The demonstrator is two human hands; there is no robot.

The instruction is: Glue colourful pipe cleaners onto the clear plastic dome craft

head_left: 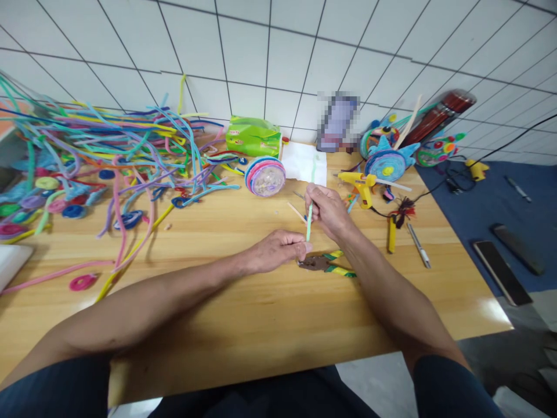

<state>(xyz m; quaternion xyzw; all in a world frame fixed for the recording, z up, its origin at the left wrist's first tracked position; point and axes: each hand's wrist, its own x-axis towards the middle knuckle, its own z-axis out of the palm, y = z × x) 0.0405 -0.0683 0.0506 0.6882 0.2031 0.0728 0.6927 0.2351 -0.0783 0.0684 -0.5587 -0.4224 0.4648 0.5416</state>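
Observation:
A light green pipe cleaner stands nearly upright between my hands. My left hand pinches its lower end. Higher up, my right hand has its fingers closed around the same stem, and the top sticks out above the knuckles. Pliers with green and yellow handles lie on the table just right of my left fingertips, partly under my right forearm. Behind my hands, a round coiled piece in pink, blue and purple rests on its edge.
Loose pipe cleaners and small coils crowd the left. At the back are a green tissue pack, white paper and a propped phone. A yellow glue gun, blue coiled figure, cutter and pen lie right.

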